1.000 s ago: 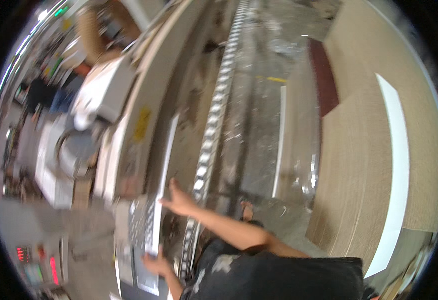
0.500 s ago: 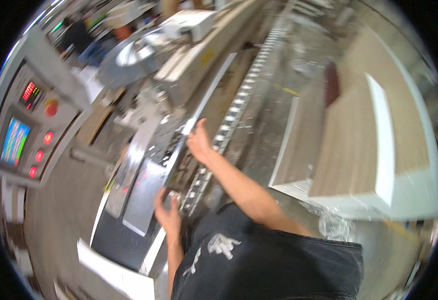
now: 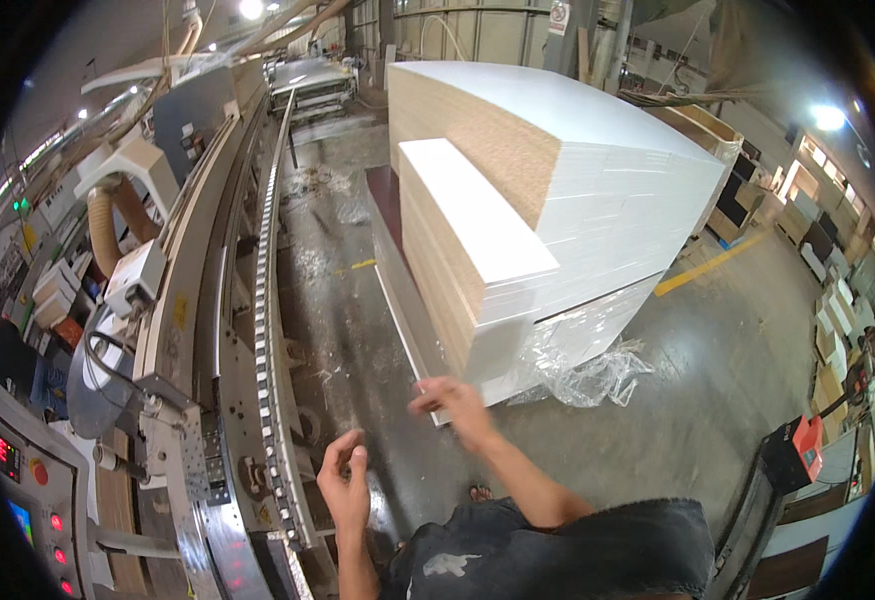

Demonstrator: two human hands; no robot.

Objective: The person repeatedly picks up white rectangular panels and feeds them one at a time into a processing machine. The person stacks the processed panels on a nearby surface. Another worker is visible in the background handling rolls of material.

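Note:
My left hand (image 3: 344, 484) hangs in the air beside the conveyor rail (image 3: 270, 330), fingers loosely curled and holding nothing. Farther right, my right hand (image 3: 450, 402) is stretched out with fingers spread, near the low corner of a stack of white-faced boards (image 3: 478, 240). It holds nothing, and I cannot tell if it touches the stack. A taller pile of white boards (image 3: 598, 150) stands right behind the first stack. Both forearms come up from the lower edge over my dark shirt.
A long machine (image 3: 183, 300) with a toothed track runs up the left side. Its control panel (image 3: 28, 490) with red buttons is at lower left. Crumpled clear plastic (image 3: 588, 375) lies on the concrete floor by the stacks. Another person (image 3: 3, 350) stands at far left.
The view has swung from the machine on the left toward the board stacks. Both hands have come off the white strip on the machine and now are empty in the air.

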